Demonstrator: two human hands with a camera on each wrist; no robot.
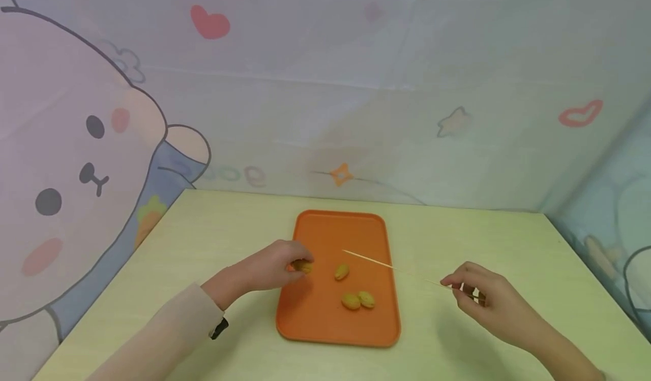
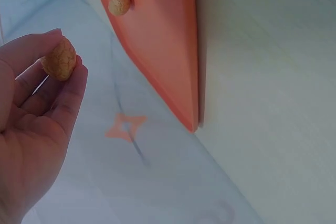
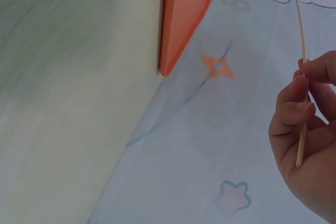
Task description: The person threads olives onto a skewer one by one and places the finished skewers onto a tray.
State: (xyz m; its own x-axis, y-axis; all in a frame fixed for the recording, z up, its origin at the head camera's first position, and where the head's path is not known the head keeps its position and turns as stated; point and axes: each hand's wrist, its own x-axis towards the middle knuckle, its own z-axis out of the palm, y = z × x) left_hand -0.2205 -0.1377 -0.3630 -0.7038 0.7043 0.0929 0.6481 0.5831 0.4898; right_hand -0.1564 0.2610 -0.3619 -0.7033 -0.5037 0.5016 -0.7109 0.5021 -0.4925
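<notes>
My left hand (image 1: 272,262) pinches a wrinkled, oval, yellow-brown fruit-like piece (image 2: 60,60) between thumb and fingers, over the left side of an orange tray (image 1: 335,333). In the head view the fingers partly cover that piece. To the right of the tray, my right hand (image 1: 490,302) grips a thin bamboo skewer (image 1: 368,258) near its back end. The skewer's tip points left and reaches over the tray. One similar oval piece (image 1: 342,272) lies mid-tray, and two more pieces (image 1: 351,301) sit side by side nearer the front.
The tray stands on a pale yellow-green wooden table (image 1: 447,234). Behind the table hangs a printed cloth (image 1: 325,87) with a cartoon bear, hearts and stars. A dark clip-like item (image 1: 218,328) shows at the left sleeve cuff.
</notes>
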